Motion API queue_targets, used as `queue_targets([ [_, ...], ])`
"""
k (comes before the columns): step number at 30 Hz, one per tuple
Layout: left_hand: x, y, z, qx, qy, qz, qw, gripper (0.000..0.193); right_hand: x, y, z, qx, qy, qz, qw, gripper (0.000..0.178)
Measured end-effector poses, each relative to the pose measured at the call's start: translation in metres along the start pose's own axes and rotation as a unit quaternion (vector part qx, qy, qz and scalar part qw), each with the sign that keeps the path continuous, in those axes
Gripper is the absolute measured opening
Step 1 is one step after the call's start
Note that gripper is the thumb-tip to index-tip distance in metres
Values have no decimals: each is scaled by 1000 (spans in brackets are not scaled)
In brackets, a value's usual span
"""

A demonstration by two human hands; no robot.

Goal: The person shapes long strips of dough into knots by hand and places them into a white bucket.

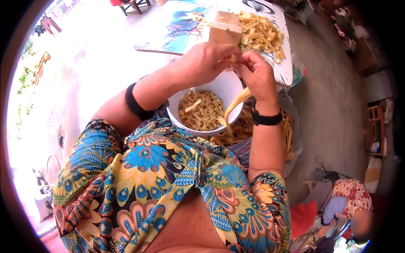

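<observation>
Head view of two bare hands at work above a white bucket [231,86]; the left hand [206,63] reaches in over the bucket's far rim, its fingers bent and drawn together so that the tips meet those of the other hand, though whether they grip anything cannot be told; the right hand [257,78], likewise bent at the fingers, is closed on a yellow strip [236,103], which hangs from beneath the palm, over the bucket's right-hand rim; within the bucket lie many short cut pieces [204,116], a paler piece [193,105] resting on top; longer strips [288,135] are heaped beside the bucket, below the right wrist; beyond the hands stands a white table [283,21] bearing a blue picture, with a wooden block [225,33] near its front edge and a pile of yellow cut strips [260,36] just to the block's right; a black band [135,103] encircles the left forearm and another black band [267,119] the right wrist; at lower right, a co-worker in a patterned garment [352,196] bends forward, well apart from the bucket.
</observation>
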State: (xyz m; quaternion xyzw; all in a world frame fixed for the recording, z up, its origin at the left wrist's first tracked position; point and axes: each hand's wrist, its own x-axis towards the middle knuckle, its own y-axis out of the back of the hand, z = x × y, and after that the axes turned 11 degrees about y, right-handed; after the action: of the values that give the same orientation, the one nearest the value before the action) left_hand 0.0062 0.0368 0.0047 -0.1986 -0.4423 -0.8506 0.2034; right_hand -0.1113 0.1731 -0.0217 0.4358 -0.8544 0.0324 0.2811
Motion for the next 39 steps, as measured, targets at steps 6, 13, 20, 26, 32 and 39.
queue_targets([
  [6,-3,33,-10,7,83,-23,996,18,-6,24,-14,83,-17,-16,996,8],
  [13,-15,17,2,220,-41,-46,974,44,-10,6,-32,66,57,108,990,9],
  [20,-15,17,6,-643,228,-227,695,48,-20,-24,-38,-239,274,3,932,26],
  [26,-17,6,-8,-682,259,-188,658,35,-18,-33,-36,-159,298,7,941,16],
  [32,-7,-26,4,-747,235,-101,614,25,-23,-28,-9,468,-16,72,881,15],
  [39,-17,-28,1,-593,253,15,764,39,-18,-45,-14,468,-68,168,865,13],
])
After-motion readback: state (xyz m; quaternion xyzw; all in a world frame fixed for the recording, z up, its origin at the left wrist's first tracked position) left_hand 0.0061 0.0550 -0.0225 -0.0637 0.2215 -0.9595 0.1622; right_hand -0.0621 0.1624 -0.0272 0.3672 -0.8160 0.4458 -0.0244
